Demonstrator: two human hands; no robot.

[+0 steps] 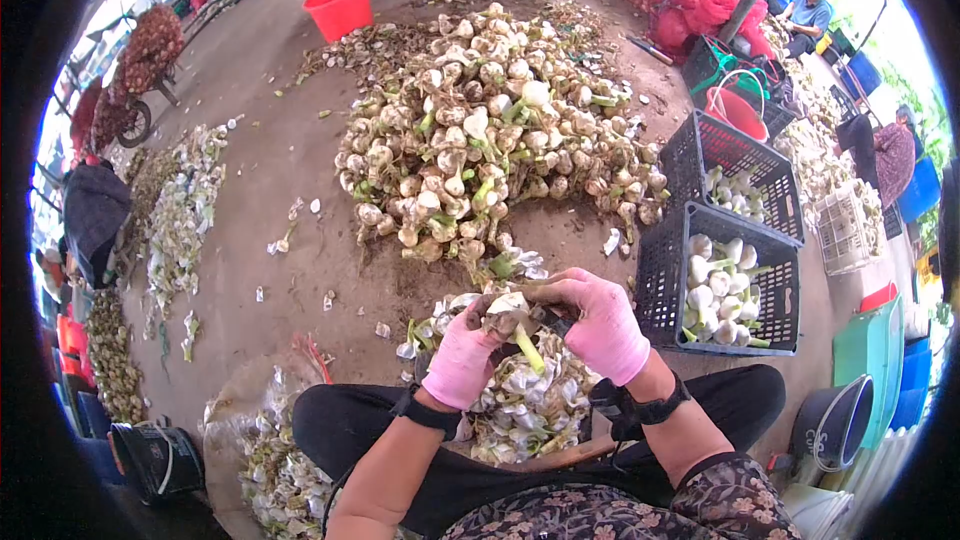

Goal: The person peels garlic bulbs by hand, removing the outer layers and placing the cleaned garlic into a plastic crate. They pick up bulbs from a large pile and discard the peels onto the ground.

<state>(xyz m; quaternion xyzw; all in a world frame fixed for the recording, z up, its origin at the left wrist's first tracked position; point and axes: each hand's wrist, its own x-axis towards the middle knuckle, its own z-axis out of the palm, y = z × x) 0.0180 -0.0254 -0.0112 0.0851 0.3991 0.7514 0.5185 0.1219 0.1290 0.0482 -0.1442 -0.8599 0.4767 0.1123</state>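
Both my hands, in pink gloves with dirty fingertips, meet above my lap. My left hand (467, 354) is closed round a garlic bulb (507, 312) with a short green stem pointing down. My right hand (598, 322) is closed beside the bulb, around a small dark tool (552, 320) mostly hidden by the fingers. Below the hands lies a heap of peeled-off garlic skins (530, 402) between my crossed legs. Ahead on the ground is a large pile of untrimmed garlic bulbs (490, 130). To the right, a black crate (790, 312) holds cleaned white bulbs with short stems.
Behind that crate stands another black crate (690, 145) with bulbs and a red bucket (738, 112). A second red bucket (338, 8) is beyond the pile. Two people (808, 18) sit far right. Skins lie at left (185, 215); a dark bucket (835, 422) stands lower right.
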